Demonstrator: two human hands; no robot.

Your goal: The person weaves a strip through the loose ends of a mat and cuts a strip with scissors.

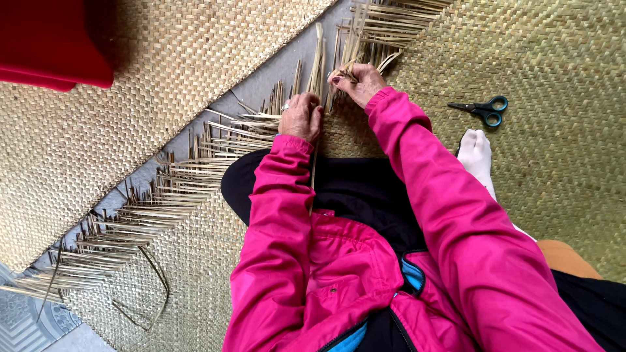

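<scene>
At mat edge, upper centre: right hand [357, 82] closed on a small bunch of loose strands [345, 45], pinched near where weave ends. Left hand [301, 116] just beside, lower and to the left, fingers curled down onto the edge, pressing or gripping strands there; exact hold not readable from above. Hands near each other, not touching.

Held strands running up and away from right hand, long axis toward top of view, roughly square to the woven edge. Unwoven fringe [163, 189] continuing down-left along the edge, well past left hand, so left hand the nearer to that run; right hand the nearer to the fringe tuft at top. One thin strand dropping from under left hand down over dark lap.

Near mat [561, 150] under the seated person, second mat [163, 72] across a grey floor gap. Scissors [486, 109] on near mat, right of right forearm, well apart from both hands, blades pointing left. White sock [476, 153] below scissors. Red object [55, 45] top left, cut off by frame.

Hidden: left palm and fingertips, number of strands in either hand, ring detail too small. Pink sleeves [430, 195] covering wrists and much of near mat.
</scene>
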